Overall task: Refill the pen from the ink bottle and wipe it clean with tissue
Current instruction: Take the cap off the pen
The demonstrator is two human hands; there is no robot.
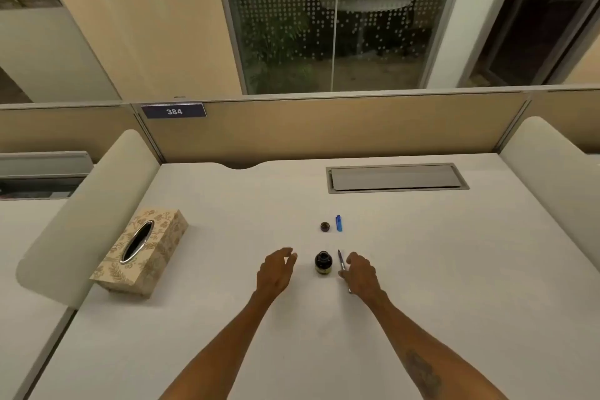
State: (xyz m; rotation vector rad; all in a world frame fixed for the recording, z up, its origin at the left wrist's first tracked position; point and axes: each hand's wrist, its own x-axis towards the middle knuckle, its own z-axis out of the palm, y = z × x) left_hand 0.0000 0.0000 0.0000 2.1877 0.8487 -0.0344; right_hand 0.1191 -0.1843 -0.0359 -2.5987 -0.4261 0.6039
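Observation:
A small dark ink bottle stands uncapped on the white desk between my hands. Its round dark cap lies farther back, beside a blue pen cap. My right hand is just right of the bottle and grips the thin pen, nib pointing away and up. My left hand hovers left of the bottle, fingers apart and curled, holding nothing. A beige patterned tissue box sits at the left, its oval slot facing up; no tissue sticks out.
The white desk has a grey cable flap at the back right. Rounded white dividers flank both sides, and a tan partition runs along the back.

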